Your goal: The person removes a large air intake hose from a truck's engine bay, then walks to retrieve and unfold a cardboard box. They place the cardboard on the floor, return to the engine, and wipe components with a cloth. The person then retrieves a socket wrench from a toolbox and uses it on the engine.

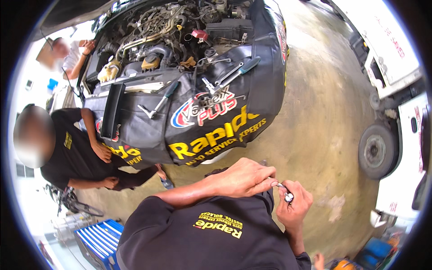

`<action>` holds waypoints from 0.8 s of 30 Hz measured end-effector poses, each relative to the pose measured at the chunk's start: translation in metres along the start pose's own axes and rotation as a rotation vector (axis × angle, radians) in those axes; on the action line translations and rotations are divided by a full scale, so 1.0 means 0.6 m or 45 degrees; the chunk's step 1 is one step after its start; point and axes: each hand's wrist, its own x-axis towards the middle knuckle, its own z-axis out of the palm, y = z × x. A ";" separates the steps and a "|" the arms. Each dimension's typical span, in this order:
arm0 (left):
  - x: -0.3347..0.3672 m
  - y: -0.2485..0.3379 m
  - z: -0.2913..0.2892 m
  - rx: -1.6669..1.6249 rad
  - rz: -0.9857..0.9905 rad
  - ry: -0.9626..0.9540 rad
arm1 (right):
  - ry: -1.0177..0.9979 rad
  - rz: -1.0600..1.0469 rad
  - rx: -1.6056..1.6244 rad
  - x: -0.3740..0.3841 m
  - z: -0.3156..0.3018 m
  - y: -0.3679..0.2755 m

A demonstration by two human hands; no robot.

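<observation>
In front of my chest, both hands are closed on one small shiny metal tool [288,196]. It looks like a socket on a short bar, though much of it is hidden by fingers. My left hand [245,177] pinches its thin end between thumb and fingertips. Around its thicker end curl the fingers of my right hand [294,204], with the round metal tip showing beside the thumb. Beyond my hands, a ratchet with a teal handle [249,65] and a second teal-handled ratchet [170,90] lie on the black fender cover [157,135] over the car's front.
An open engine bay [157,40] lies ahead. A long black tray [112,111] rests on the cover's left side. One person in a black shirt [67,148] stands at the left; another reaches in behind. A white vehicle with a wheel [378,150] stands right, a blue cabinet [100,240] lower left.
</observation>
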 end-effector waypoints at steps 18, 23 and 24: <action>0.210 -0.122 -0.063 -0.620 -0.468 1.488 | -0.879 0.379 1.261 0.541 0.033 0.258; 0.251 -0.177 -0.114 -0.668 -0.524 1.539 | -1.211 0.550 1.375 0.613 0.088 0.269; 0.259 -0.179 -0.129 -0.609 -0.583 1.515 | -1.290 0.519 1.405 0.628 0.100 0.275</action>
